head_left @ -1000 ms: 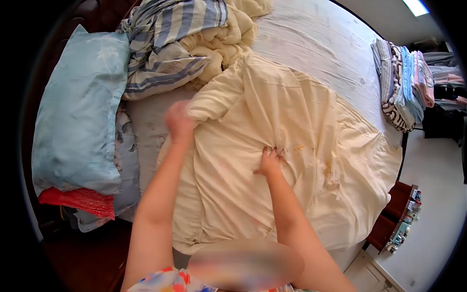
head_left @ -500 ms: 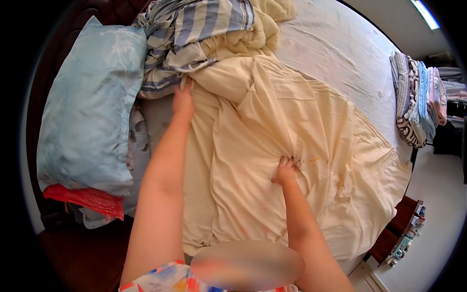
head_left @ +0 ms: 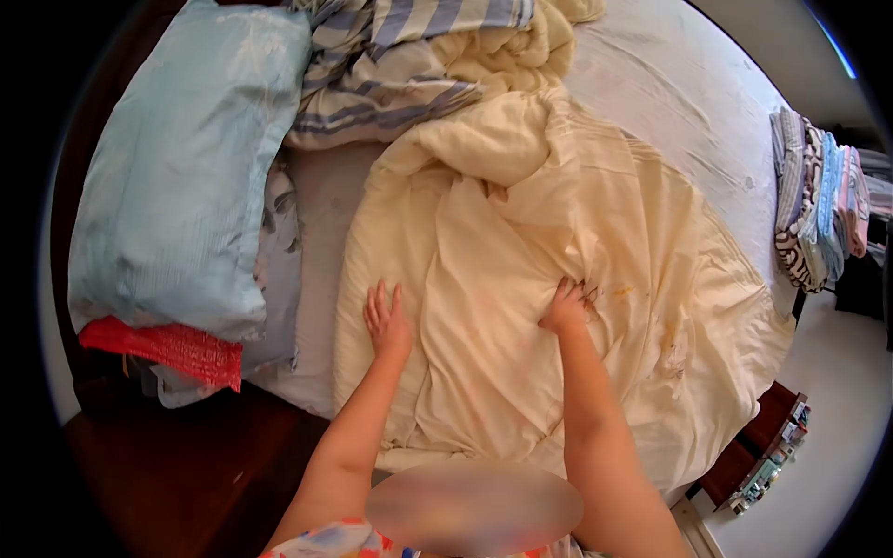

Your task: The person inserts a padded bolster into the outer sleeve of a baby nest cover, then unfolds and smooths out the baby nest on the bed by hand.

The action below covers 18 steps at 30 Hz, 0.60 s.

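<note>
1. The left hand (head_left: 386,316) lies flat with fingers spread on the cream duvet (head_left: 521,279), gripping nothing
2. The right hand (head_left: 566,305) is pinched shut on a gathered fold of the duvet, which is spread under both hands
3. Risk: a pull from the pinched fold may bunch the cloth between the hands
4. Beyond the left hand, the striped bedding (head_left: 400,74) overlaps the duvet's far end and could drag along

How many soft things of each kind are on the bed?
Pillows: 2, the light blue pillow and the floral pillow under it
Quilts: 1, the cream quilt under both hands
Striped covers: 1, the striped cover
Red cloths: 1, the red cloth
Piles of folded clothes: 1, the pile
Total: 6
</note>
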### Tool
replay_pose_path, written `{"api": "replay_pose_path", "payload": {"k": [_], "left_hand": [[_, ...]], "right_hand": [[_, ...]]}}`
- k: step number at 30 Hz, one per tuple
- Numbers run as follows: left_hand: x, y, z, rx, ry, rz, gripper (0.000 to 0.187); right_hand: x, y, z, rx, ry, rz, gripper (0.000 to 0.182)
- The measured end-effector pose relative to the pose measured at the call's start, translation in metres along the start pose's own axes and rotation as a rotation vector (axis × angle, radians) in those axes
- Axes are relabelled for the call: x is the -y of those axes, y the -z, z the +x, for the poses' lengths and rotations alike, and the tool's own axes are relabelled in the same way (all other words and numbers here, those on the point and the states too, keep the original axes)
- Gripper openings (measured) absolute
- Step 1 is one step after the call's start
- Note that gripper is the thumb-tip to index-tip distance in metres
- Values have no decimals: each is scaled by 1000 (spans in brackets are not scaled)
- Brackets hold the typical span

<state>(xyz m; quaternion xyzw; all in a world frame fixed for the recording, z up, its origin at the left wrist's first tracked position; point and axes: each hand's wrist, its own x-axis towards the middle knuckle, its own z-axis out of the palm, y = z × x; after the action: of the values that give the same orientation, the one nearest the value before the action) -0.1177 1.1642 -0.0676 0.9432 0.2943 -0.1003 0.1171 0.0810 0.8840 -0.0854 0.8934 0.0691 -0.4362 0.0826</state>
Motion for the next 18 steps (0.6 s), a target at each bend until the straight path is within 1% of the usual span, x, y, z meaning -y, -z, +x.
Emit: {"api": "replay_pose_path", "payload": {"k": [3, 6, 9, 10, 12, 13, 15, 16, 18], "left_hand": [[44, -10, -55, 107, 36, 73, 65], [37, 7, -92, 198, 136, -32, 71], [30, -7, -120, 247, 178, -12, 88], [28, -13, -127, 286, 194, 16, 105], [28, -24, -128, 366, 192, 44, 107], [27, -30, -129, 409, 190, 55, 108], [24, -45, -126, 395, 226, 89, 108], [23, -50, -124, 385, 241, 107, 108], [22, -53, -123, 394, 255, 91, 108]], "right_hand": [[0, 1, -1, -23, 19, -44, 124], [0, -1, -1, -36, 3, -52, 124], [2, 2, -5, 2, -2, -74, 126], [3, 3, -7, -10, -1, -70, 126], [4, 0, -12, -31, -2, -65, 125], [3, -2, -16, -74, 12, -44, 123], [0, -8, -23, -167, 35, 1, 121], [0, -15, -28, -230, 44, 37, 110], [0, -53, -16, -491, 146, 39, 99]]}}
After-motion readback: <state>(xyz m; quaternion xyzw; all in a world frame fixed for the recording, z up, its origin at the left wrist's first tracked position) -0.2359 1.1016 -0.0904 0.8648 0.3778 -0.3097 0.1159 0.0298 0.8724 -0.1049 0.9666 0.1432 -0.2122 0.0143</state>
